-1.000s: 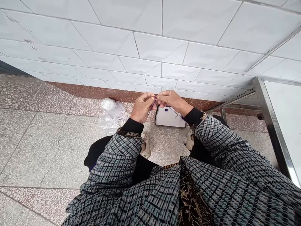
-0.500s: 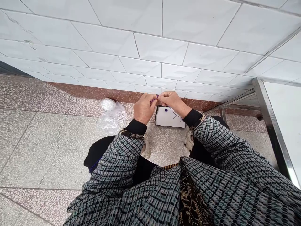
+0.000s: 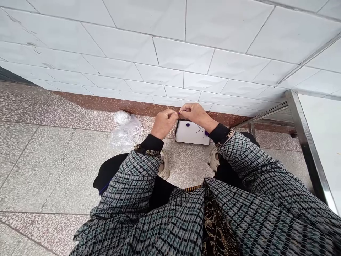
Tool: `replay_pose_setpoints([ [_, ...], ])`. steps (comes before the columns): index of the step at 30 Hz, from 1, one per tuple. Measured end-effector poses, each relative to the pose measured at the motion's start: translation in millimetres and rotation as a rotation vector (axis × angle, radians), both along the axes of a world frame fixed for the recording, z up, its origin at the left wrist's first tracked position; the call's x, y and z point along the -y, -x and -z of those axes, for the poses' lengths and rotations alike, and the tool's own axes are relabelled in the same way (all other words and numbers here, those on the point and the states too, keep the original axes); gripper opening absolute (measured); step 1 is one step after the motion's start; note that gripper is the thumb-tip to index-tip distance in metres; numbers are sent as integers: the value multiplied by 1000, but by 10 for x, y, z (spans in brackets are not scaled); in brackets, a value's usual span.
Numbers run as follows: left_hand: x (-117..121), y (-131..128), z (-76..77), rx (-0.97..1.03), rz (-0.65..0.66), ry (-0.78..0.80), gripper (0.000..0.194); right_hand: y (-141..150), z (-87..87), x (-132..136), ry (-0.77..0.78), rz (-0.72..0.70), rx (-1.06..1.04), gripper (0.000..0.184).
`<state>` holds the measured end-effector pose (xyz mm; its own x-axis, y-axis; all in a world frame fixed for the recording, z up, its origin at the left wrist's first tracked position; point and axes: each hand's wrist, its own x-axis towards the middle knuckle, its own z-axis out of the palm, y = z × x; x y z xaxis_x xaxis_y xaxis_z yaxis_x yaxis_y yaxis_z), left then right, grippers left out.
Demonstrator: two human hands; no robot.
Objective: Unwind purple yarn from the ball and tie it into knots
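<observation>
Above the box, my left hand (image 3: 164, 123) is closed in a pinch, its fingertips close to those of the other hand. Whatever it grips is too small to make out. My right hand (image 3: 196, 113) is pinched on a small bit of purple yarn (image 3: 179, 113). Below it lies a shallow box (image 3: 190, 137) with a white inside and dark edges. A small purple ball (image 3: 188, 124) sits in the box, and a second purple spot (image 3: 206, 133) shows beside my right wrist. A thin dark strand (image 3: 199, 128) crosses the white surface.
A ball of white yarn (image 3: 122, 117) and a clear plastic bag (image 3: 124, 137) with white cord lie left on the speckled floor (image 3: 66, 160). The tiled wall (image 3: 170, 76) rises ahead. A metal-framed table (image 3: 310, 142) stands right. My shoes (image 3: 164, 165) flank the box.
My left hand has tilted and drawn slightly away from the right fingertips. The purple strand across its fingers no longer shows. The right hand has hardly moved.
</observation>
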<state>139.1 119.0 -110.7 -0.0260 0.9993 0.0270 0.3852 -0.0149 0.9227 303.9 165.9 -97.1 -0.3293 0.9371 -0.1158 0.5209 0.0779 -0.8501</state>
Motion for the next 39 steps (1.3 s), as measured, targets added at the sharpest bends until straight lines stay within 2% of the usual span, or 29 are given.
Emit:
replay_pose_setpoints([
  [6,16,-60,-46,410,-86,253,35,-12,34,-4,33,-34,-75,21],
  [10,21,-96,-107,532,-135,281,36,-7,49,-17,97,-1,-128,22],
  [14,33,-91,-128,622,-131,276,36,-8,27,-2,128,21,-209,20],
  [20,46,-92,-102,601,-101,203,38,5,-76,50,259,84,-283,20],
  [24,44,-80,-54,518,-110,125,37,20,-116,63,343,129,-326,21],
  [27,45,-54,-11,449,-68,95,34,20,-125,63,379,156,-366,20],
  [30,52,-38,1,400,-34,106,31,16,-127,66,367,161,-384,15],
  [33,61,-44,-26,398,-38,131,28,19,-117,67,310,105,-400,12],
  [36,65,-61,-54,440,-29,146,18,32,-91,61,268,59,-418,11],
  [39,64,-76,-64,539,-37,169,11,46,-66,57,236,76,-420,10],
])
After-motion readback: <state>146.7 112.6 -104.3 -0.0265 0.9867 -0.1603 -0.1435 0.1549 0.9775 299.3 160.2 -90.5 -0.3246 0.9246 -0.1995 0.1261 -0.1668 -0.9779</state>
